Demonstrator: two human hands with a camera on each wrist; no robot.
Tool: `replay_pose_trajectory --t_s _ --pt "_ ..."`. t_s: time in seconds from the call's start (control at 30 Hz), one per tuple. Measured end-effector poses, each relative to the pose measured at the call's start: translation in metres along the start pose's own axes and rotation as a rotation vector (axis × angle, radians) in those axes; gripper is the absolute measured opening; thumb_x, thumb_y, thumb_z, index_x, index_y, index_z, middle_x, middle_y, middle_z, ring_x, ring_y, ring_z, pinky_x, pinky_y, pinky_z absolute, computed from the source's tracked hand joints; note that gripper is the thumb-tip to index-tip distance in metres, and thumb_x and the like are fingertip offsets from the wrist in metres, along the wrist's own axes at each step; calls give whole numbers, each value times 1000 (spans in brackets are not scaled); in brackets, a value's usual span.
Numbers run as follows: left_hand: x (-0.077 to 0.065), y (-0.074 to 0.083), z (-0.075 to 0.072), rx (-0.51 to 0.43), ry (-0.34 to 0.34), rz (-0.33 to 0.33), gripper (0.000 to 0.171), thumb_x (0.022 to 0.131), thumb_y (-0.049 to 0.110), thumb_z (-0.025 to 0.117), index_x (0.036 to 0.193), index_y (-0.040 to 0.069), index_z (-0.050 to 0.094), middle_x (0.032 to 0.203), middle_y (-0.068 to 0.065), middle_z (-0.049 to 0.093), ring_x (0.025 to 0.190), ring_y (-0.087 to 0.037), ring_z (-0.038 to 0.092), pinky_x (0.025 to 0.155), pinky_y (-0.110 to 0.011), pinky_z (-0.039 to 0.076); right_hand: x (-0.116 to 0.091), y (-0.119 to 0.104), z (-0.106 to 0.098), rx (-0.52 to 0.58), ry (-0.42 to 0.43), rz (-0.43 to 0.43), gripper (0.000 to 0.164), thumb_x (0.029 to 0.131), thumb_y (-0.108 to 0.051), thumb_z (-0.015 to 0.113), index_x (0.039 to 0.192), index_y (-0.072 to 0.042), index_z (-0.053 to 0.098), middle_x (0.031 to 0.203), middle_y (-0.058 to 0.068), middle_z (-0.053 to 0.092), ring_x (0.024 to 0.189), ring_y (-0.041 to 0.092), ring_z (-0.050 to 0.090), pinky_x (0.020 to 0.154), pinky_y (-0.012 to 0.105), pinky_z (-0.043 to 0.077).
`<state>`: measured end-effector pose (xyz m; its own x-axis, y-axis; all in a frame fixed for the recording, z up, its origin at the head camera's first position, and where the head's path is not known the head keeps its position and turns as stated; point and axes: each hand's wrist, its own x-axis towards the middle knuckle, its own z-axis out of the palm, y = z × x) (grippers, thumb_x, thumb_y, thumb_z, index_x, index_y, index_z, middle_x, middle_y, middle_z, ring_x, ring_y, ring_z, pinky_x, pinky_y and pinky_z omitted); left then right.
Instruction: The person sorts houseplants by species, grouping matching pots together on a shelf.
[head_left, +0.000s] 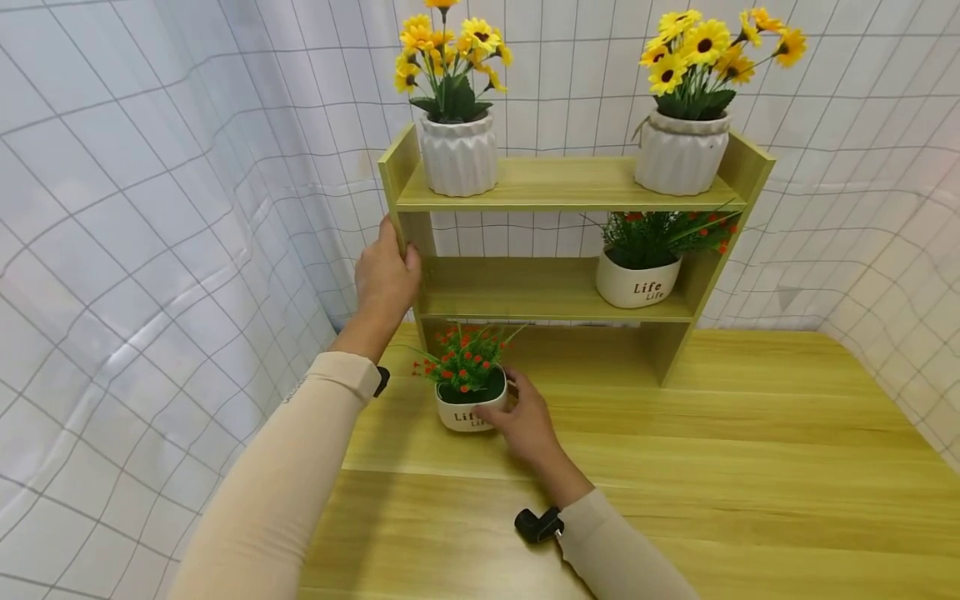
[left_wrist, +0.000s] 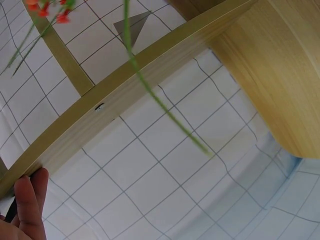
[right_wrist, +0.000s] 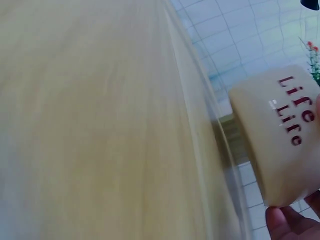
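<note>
My right hand (head_left: 528, 421) grips the right side of a white pot (head_left: 453, 412) marked "Life", its thumb on the front. Red flowers and green leaves (head_left: 468, 358) fill this pot. It is in front of the shelf's lower left part, and in the right wrist view the pot (right_wrist: 275, 160) appears raised off the table. With its thumb on the front edge, my left hand (head_left: 384, 279) holds the left side panel of the wooden shelf (head_left: 562, 182). Fingers (left_wrist: 31, 205) touch that panel in the left wrist view.
Two white fluted pots with yellow flowers, one left (head_left: 459, 158) and one right (head_left: 681, 158), stand on the top board. A matching "Life" pot (head_left: 637, 283) sits at the middle board's right. The wooden table (head_left: 750, 483) meets a grid-patterned curtain (head_left: 150, 208) behind and beside it.
</note>
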<state>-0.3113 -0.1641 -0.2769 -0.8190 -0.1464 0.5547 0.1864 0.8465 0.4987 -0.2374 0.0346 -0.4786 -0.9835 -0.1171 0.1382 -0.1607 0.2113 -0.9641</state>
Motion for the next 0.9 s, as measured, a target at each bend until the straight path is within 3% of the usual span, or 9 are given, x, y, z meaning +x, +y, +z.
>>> replay_pose_trajectory --t_s 0.1,0.33,0.6,0.9 --pt "0 0 0 -2 2 -2 40 99 20 51 137 5 46 109 -30 67 96 -50 65 80 -60 49 -3 -5 -6 22 13 -14 82 79 -28 86 147 -10 43 141 11 51 125 29 54 90 38 53" --pt "2 -1 -1 6 1 10 41 99 19 52 136 4 46 110 -29 67 96 -51 65 79 -60 50 -11 -13 -20 2 66 -57 78 78 -35 85 144 -18 48 136 7 55 99 27 62 80 39 54" --pt "0 -2 1 7 -2 6 42 99 20 51 137 4 45 110 -30 66 96 -51 64 80 -60 49 -17 -21 -32 14 103 -107 78 76 -36 87 143 -21 49 135 4 54 103 27 56 80 40 51" --pt "1 -2 2 -3 7 12 41 99 20 51 136 4 46 109 -30 67 95 -51 65 78 -60 50 -25 -45 -46 98 179 -177 76 80 -24 85 144 -12 47 135 12 54 103 31 57 79 40 55"
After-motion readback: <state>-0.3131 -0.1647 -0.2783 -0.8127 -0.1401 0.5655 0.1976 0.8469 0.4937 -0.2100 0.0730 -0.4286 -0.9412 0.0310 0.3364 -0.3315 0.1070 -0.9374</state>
